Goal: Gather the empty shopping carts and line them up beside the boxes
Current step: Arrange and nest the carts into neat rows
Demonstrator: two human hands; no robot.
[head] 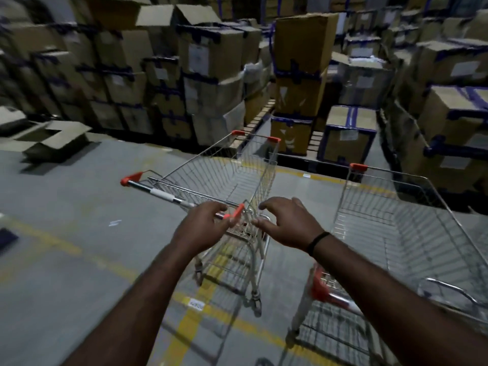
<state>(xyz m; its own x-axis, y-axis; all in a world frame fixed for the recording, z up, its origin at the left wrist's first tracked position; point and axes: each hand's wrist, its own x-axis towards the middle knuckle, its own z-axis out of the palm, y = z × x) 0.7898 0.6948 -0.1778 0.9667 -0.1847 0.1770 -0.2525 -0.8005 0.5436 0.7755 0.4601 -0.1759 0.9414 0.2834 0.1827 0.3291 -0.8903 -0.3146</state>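
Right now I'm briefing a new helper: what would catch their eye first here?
Two empty wire shopping carts: the left cart at centre, angled, and the right cart beside it. Both hands, left hand and right hand, hover open at the left cart's handle corner. Behind, stacked cardboard boxes fill the background.
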